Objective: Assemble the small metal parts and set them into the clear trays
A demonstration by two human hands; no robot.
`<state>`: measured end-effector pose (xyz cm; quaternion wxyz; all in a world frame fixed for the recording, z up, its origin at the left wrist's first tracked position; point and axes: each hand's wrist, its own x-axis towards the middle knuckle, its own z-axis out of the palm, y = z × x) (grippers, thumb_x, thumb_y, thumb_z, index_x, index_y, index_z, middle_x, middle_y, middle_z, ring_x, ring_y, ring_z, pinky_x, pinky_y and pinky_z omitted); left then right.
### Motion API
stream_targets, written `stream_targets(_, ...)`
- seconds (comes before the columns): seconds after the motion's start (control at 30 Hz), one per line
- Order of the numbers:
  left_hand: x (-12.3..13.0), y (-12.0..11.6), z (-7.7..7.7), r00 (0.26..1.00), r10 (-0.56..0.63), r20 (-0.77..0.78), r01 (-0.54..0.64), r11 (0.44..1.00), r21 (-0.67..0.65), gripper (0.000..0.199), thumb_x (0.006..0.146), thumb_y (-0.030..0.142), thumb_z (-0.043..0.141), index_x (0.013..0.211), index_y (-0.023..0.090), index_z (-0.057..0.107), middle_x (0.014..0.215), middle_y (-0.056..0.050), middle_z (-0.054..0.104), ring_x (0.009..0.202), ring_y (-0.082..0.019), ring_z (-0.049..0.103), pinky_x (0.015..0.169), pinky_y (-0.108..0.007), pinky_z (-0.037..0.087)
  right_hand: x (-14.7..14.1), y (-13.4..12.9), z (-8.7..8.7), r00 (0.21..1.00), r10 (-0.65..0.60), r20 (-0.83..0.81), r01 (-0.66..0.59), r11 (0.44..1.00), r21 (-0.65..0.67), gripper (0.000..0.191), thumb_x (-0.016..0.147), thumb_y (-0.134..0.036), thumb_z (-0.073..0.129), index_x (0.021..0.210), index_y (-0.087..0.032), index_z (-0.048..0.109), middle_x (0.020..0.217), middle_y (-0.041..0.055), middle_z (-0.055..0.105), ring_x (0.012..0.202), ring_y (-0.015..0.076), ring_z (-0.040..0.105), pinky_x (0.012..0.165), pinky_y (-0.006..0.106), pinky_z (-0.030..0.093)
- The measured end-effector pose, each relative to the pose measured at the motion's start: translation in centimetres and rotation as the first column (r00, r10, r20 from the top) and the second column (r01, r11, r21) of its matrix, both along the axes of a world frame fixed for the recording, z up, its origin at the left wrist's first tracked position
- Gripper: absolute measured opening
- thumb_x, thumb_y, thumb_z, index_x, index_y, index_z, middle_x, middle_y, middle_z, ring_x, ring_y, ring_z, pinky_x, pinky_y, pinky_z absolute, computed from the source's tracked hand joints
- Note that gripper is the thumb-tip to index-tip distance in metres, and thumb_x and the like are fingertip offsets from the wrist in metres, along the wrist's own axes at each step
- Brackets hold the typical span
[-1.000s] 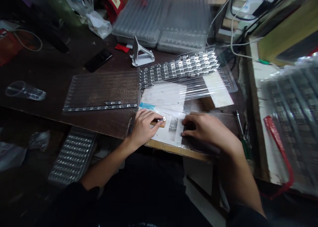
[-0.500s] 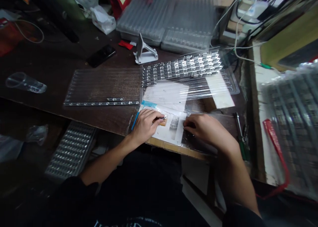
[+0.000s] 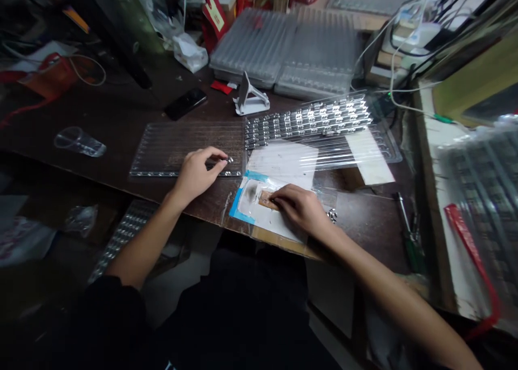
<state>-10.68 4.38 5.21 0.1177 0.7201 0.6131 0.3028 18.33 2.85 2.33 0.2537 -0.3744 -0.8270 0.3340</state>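
My left hand (image 3: pixel 199 175) is closed in a pinch on a small shiny metal part (image 3: pixel 230 160), above the front right of a ribbed clear plastic tray (image 3: pixel 190 135). A row of similar metal parts (image 3: pixel 156 173) lies along that tray's front edge. My right hand (image 3: pixel 298 207) is closed, its fingertips at a small brown block (image 3: pixel 266 199) on a white sheet (image 3: pixel 283 227) with blue tape (image 3: pixel 238 208). Whatever those fingertips hold is too small to make out. Beside the right wrist lies a little heap of metal parts (image 3: pixel 332 215).
Another clear tray holds rows of metal parts (image 3: pixel 307 119) behind the sheet. Stacked clear trays (image 3: pixel 251 43) stand at the back. Around are a phone (image 3: pixel 186 103), a white stand (image 3: pixel 251 101), a plastic cup (image 3: pixel 81 142) and a green-handled screwdriver (image 3: pixel 413 251).
My left hand has moved left and away from me, from the block to the tray, with the metal part. My right hand has come left onto the block. The view has shifted.
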Motion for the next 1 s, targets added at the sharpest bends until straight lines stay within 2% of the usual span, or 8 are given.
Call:
stream_targets(0.17, -0.6, 0.9, 0.0, 0.995, -0.053, -0.087, 0.042, 0.991, -0.127, 0.016, 0.088, 0.033, 0.062, 0.091, 0.021, 0.073, 0.092, -0.002, 0.074, 0.087, -0.02, 0.064, 0.085, -0.033, 0.047, -0.2, -0.5, -1.0, 0.991, 0.034, 0.133, -0.051, 0.991, 0.125, 0.024, 0.096, -0.016, 0.049, 0.111, -0.018, 0.067, 0.106, 0.0101, 0.07, 0.093, 0.0206, 0.067, 0.08, 0.032, 0.054)
stream_targets(0.27, -0.4, 1.2, -0.1, 0.989, -0.109, -0.102, 0.093, 0.983, -0.159, 0.015, 0.088, 0.031, 0.062, 0.088, 0.022, 0.073, 0.097, -0.002, 0.074, 0.093, -0.021, 0.062, 0.091, -0.035, 0.044, -0.2, -0.9, -0.7, 0.972, 0.072, 0.224, -0.115, 0.976, 0.184, 0.026, 0.097, -0.016, 0.047, 0.116, -0.018, 0.064, 0.111, 0.0096, 0.068, 0.098, 0.0207, 0.065, 0.082, 0.032, 0.054)
stream_targets(0.4, -0.5, 1.5, -0.1, 0.975, -0.109, -0.193, 0.069, 0.977, -0.199, 0.014, 0.087, 0.031, 0.062, 0.086, 0.023, 0.073, 0.1, -0.003, 0.072, 0.097, -0.023, 0.06, 0.095, -0.04, 0.04, -0.3, -1.3, -0.1, 0.941, 0.089, 0.328, -0.183, 0.945, 0.27, 0.025, 0.099, -0.015, 0.044, 0.115, -0.015, 0.063, 0.108, 0.0121, 0.068, 0.096, 0.0225, 0.062, 0.081, 0.034, 0.053)
stream_targets(0.6, -1.3, 1.0, 1.7, 0.909, -0.126, -0.397, 0.032, 0.972, -0.235, 0.015, 0.087, 0.033, 0.062, 0.087, 0.025, 0.075, 0.104, -0.003, 0.072, 0.1, -0.027, 0.06, 0.093, -0.044, 0.039, -0.2, -1.6, 0.2, 0.898, 0.024, 0.44, -0.202, 0.909, 0.365, 0.019, 0.098, -0.016, 0.049, 0.11, -0.014, 0.064, 0.102, 0.0111, 0.066, 0.09, 0.022, 0.06, 0.075, 0.033, 0.05)
stream_targets(0.67, -1.2, 0.8, 2.3, 0.89, -0.105, -0.444, 0.006, 0.976, -0.219, 0.017, 0.089, 0.034, 0.06, 0.09, 0.024, 0.074, 0.105, -0.003, 0.073, 0.1, -0.027, 0.061, 0.092, -0.044, 0.039, -0.2, -1.6, 0.3, 0.889, 0.036, 0.457, -0.23, 0.898, 0.376, 0.02, 0.099, -0.016, 0.048, 0.111, -0.014, 0.064, 0.101, 0.0109, 0.066, 0.089, 0.022, 0.059, 0.075, 0.033, 0.05)
stream_targets(0.8, 0.5, 1.9, 2.6, 0.9, -0.059, -0.432, -0.006, 0.989, -0.148, 0.022, 0.093, 0.034, 0.055, 0.101, 0.024, 0.072, 0.111, -0.004, 0.071, 0.102, -0.027, 0.06, 0.092, -0.042, 0.041, -0.4, -1.6, 0.4, 0.873, 0.045, 0.486, -0.255, 0.891, 0.375, 0.021, 0.099, -0.015, 0.047, 0.111, -0.013, 0.064, 0.101, 0.0102, 0.065, 0.089, 0.0221, 0.059, 0.073, 0.033, 0.049)
stream_targets(0.93, 3.3, 4.8, 1.4, 0.922, -0.083, -0.379, 0.041, 0.992, -0.115, 0.021, 0.092, 0.03, 0.057, 0.105, 0.023, 0.071, 0.112, -0.005, 0.069, 0.106, -0.026, 0.059, 0.094, -0.041, 0.043, -0.9, -1.8, 0.4, 0.847, 0.05, 0.53, -0.285, 0.883, 0.373, 0.021, 0.097, -0.012, 0.048, 0.108, -0.011, 0.065, 0.099, 0.0118, 0.065, 0.088, 0.0229, 0.059, 0.074, 0.034, 0.049)
stream_targets(1.0, 4.3, 6.1, 0.6, 0.919, -0.088, -0.384, 0.05, 0.993, -0.107, 0.02, 0.09, 0.031, 0.06, 0.103, 0.023, 0.072, 0.109, -0.006, 0.069, 0.105, -0.027, 0.058, 0.093, -0.041, 0.044, -1.1, -1.8, 0.7, 0.84, 0.069, 0.537, -0.287, 0.898, 0.332, 0.021, 0.096, -0.011, 0.049, 0.11, -0.01, 0.065, 0.1, 0.0121, 0.066, 0.09, 0.0228, 0.059, 0.075, 0.033, 0.048)
